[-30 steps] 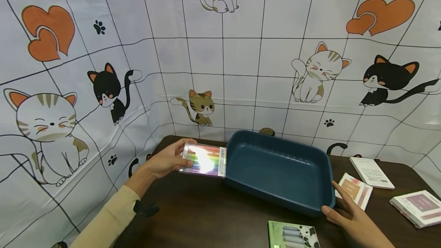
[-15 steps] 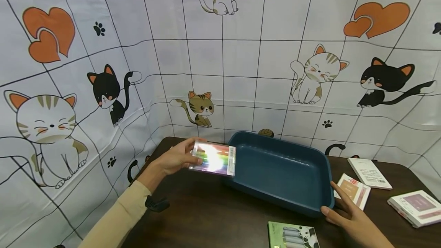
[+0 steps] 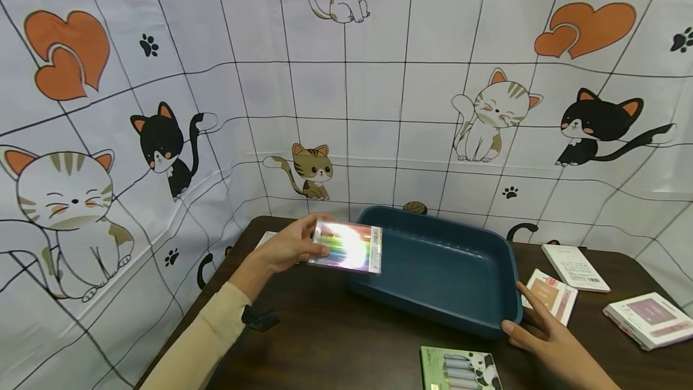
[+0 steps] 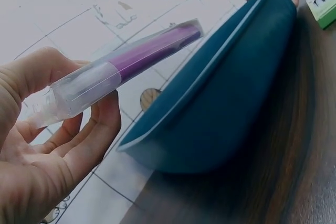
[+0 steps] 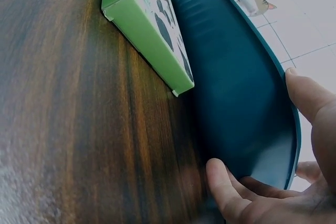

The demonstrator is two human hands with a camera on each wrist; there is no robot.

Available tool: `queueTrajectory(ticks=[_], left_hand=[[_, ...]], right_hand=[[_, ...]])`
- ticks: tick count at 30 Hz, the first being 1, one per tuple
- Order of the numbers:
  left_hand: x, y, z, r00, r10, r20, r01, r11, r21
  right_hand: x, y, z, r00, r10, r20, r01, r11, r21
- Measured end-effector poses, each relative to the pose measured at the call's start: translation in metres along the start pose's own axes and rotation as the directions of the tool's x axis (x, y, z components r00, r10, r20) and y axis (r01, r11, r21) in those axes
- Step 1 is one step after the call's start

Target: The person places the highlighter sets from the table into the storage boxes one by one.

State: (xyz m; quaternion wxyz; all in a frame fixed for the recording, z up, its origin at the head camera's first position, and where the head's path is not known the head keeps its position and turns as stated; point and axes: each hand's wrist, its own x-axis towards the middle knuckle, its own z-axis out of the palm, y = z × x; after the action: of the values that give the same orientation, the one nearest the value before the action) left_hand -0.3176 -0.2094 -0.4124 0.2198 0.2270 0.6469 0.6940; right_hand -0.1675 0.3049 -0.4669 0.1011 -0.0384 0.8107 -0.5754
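My left hand (image 3: 289, 248) holds a flat clear pack of rainbow-coloured pens (image 3: 346, 247), thumb on one face and fingers behind. In the left wrist view the pack (image 4: 131, 66) shows edge-on, with a purple pen nearest. It is raised at the left end of a dark teal plastic tray (image 3: 444, 272), partly in front of its rim. At the tray's near right corner, my right hand (image 3: 547, 336) grips the outside, thumb on one side and index finger near the rim. Nothing lies inside the visible part of the tray.
A green panda-print pen box (image 3: 460, 369) lies in front of the tray. Right of it are an orange-and-white box (image 3: 549, 297), a white box (image 3: 575, 268) and a pink-and-white box (image 3: 652, 321). A white item (image 3: 265, 239) shows behind my left hand. Cat-print cloth surrounds the dark table.
My left hand has moved right with the pen pack, which now overlaps the tray's left end. A white item has come into view behind that hand. My right hand stays at the corner.
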Motion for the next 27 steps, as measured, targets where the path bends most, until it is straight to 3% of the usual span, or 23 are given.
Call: queueTrajectory(ticks=[10,16,27], left_hand=[[0.021,0.011,0.010,0.999,-0.041,0.004,0.040,0.999,0.009],[0.030,0.014,0.016,0.999,-0.033,0.029,0.032,0.999,0.011],[0.034,-0.004,0.027,0.997,-0.040,0.058,0.042,0.999,-0.034]], right_hand=[[0.000,0.002,0.002,1.000,0.024,-0.015,-0.025,0.999,-0.048],[0.002,-0.001,0.001,1.000,0.027,-0.015,-0.027,0.998,-0.048],[0.002,0.000,-0.005,0.999,0.040,-0.017,-0.043,0.976,-0.212]])
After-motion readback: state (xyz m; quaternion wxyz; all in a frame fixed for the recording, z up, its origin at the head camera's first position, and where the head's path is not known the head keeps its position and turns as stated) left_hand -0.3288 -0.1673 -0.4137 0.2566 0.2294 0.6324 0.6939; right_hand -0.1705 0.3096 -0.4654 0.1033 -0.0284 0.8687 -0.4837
